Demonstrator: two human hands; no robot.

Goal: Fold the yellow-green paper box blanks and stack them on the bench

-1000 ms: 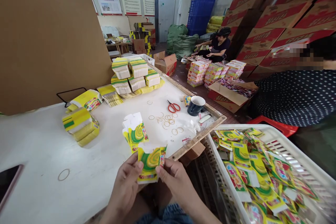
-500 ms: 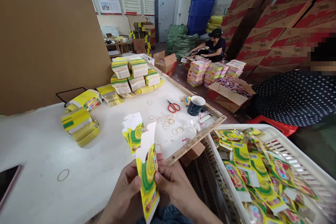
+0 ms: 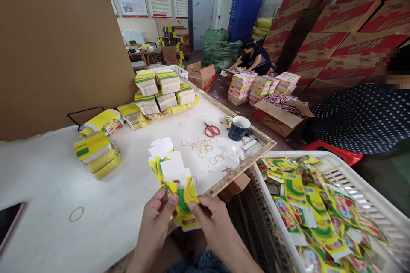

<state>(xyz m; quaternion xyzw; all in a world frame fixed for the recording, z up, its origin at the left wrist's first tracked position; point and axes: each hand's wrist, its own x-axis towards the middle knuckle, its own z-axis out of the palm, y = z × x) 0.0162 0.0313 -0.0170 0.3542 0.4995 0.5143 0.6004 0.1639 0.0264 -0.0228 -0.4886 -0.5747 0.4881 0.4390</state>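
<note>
Both hands (image 3: 185,219) pinch flat carton (image 3: 183,198) at table edge (image 3: 235,173), crate (image 3: 323,163) near.

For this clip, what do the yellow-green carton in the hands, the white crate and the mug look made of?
The carton looks like thin printed paperboard: glossy yellow-green face, plain white flaps, folding between the left hand and right hand. The white crate seems moulded plastic, with a slotted wall and smooth sheen. The mug is probably glazed ceramic, dark outside and pale inside, though enamel cannot be ruled out.
</note>
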